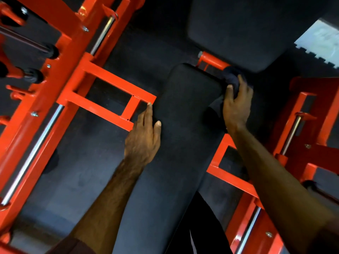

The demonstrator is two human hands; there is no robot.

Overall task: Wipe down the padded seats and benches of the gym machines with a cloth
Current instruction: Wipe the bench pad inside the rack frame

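A big red frame (60, 83) stands on the dark floor (73, 171) along the left side, with shiny steel rods (33, 153) running down it. More red frame shows on the right side. Red bars stick out from it toward the middle.

A long black bench (176, 143) runs up the middle, from the near edge to a rounded far end. Past that far end sits a second black pad (247, 28), with a small gap between the two. A pale mat (321, 43) with a toothed edge lies at the far right corner.

Two bare arms reach out from the near edge. The left hand (144, 136) rests on the left edge of the bench. Its fingers are straight and pressed close together, and the thumb lies on top of the pad. The fingertips reach right next to the end of a red bar.

The right hand (236, 105) is at the far right corner of the bench. Its fingers curl around a dark cloth (232, 77) and hold it against that corner. The cloth is bunched up, and part of it hangs down the right side of the bench under the hand.
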